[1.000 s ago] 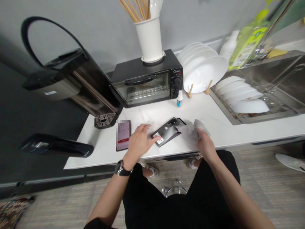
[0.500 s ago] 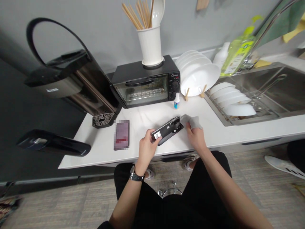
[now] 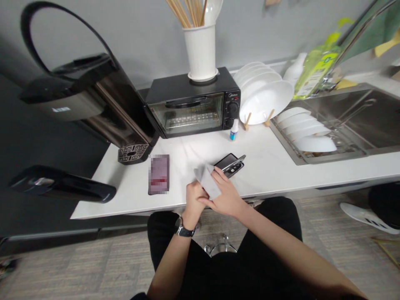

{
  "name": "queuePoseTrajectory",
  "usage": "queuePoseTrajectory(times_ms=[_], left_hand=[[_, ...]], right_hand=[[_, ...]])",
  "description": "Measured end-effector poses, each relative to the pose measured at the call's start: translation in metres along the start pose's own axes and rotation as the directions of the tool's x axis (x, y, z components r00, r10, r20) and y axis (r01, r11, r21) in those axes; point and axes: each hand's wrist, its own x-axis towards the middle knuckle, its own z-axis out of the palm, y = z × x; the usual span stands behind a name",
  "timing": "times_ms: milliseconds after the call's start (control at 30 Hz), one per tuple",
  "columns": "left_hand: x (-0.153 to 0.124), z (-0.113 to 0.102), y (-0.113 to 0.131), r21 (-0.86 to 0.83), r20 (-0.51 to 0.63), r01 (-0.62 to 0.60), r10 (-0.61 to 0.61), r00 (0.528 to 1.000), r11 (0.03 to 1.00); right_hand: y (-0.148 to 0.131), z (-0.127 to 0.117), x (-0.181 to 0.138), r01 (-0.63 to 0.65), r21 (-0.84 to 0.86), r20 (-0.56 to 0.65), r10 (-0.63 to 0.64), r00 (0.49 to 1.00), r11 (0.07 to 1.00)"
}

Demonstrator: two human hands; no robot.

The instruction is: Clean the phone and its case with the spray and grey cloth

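Note:
A dark phone [image 3: 231, 163] is tilted above the white counter [image 3: 275, 158], its camera end sticking out to the right. My left hand [image 3: 194, 198], with a watch on the wrist, is closed round the phone's near end. My right hand [image 3: 225, 196] crosses over it and presses a grey cloth [image 3: 206, 180] against the phone's body, fingers curled on the cloth. A second phone [image 3: 159, 173] lies flat on the counter to the left, screen up.
A black toaster oven [image 3: 190, 108] with a white utensil holder [image 3: 200, 52] on top stands at the back. A small blue-and-white bottle [image 3: 233, 130] is in front of it. White plates [image 3: 265, 93] lean in a rack, a sink [image 3: 353, 116] is right, a dark appliance [image 3: 93, 100] left.
My right hand carried the cloth from the phone's right end leftward over its body. My left hand went from resting by the phone to gripping and lifting it.

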Motion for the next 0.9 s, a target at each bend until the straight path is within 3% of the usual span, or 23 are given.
queuePoseTrajectory(times_ms=[133,333,467,633,800,900], left_hand=[[-0.002,0.001,0.004,0.004,-0.047,0.064,-0.064,0.997,0.998],[0.001,0.001,0.014,-0.064,-0.059,0.133,-0.137,0.989,0.989],[0.001,0.000,0.014,-0.059,-0.050,0.155,-0.158,0.986,0.986],[0.001,-0.002,0.014,-0.034,-0.040,0.077,-0.078,0.996,0.996],[-0.002,-0.002,0.003,0.064,0.022,0.083,-0.085,0.996,0.994],[-0.004,-0.002,-0.005,0.151,0.078,0.075,-0.088,0.993,0.986]], right_hand=[[0.016,-0.002,-0.005,-0.012,-0.036,-0.054,0.010,0.998,0.999],[0.079,-0.023,-0.022,-0.290,-0.152,-0.142,0.269,0.952,0.945],[0.096,-0.026,-0.024,-0.424,-0.120,-0.185,0.399,0.898,0.898],[0.058,-0.011,-0.015,-0.387,-0.099,-0.240,0.355,0.903,0.917],[-0.003,0.008,-0.005,-0.176,-0.016,-0.059,0.175,0.983,0.984],[-0.015,0.013,-0.005,-0.076,0.009,-0.010,0.076,0.997,0.997]])
